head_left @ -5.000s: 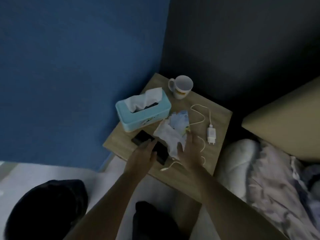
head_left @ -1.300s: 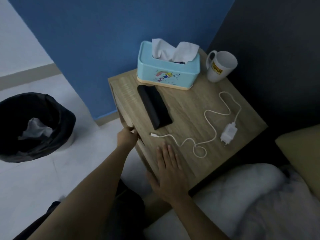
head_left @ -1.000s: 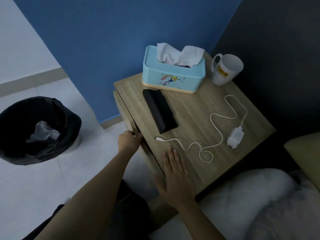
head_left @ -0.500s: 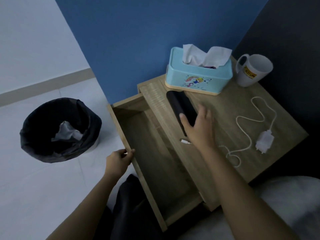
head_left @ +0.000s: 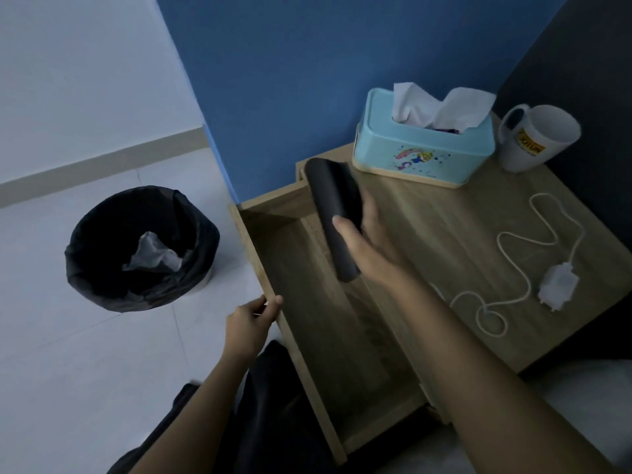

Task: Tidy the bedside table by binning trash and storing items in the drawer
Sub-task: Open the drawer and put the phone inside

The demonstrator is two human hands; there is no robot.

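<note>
Holding a long black case (head_left: 333, 213) in our right hand (head_left: 367, 244), lifted off the desk (head_left: 444, 234) and tilted over its front-left edge, above the open drawer (head_left: 328, 319). Fingers wrapped across the case near its middle, thumb on the near face; the lower end hangs free over the drawer. Our left hand (head_left: 251, 323) is closed on the drawer's front lip, thumb on top, fingers underneath.

Handling, as we judge it: the case looks rigid, smooth and matte, so likely light but a bit slippery; a mid-length grip balances it best, and a grip at one end would let it swing. Can't tell what it is made of or whether it opens.

White charger (head_left: 557, 290) with its cable (head_left: 513, 265) lies on the desk toward the right edge. The cable is limp and will trail, so we'd gather the loops and take the plug brick, which is hard and easy to pinch.

Tissue box (head_left: 424, 155) and mug (head_left: 537, 138) sit along the back edge. The mug is fragile; take it by the handle.

Bin (head_left: 142, 248) on the floor to the left holds crumpled paper (head_left: 154, 254). Drawer looks empty.
</note>
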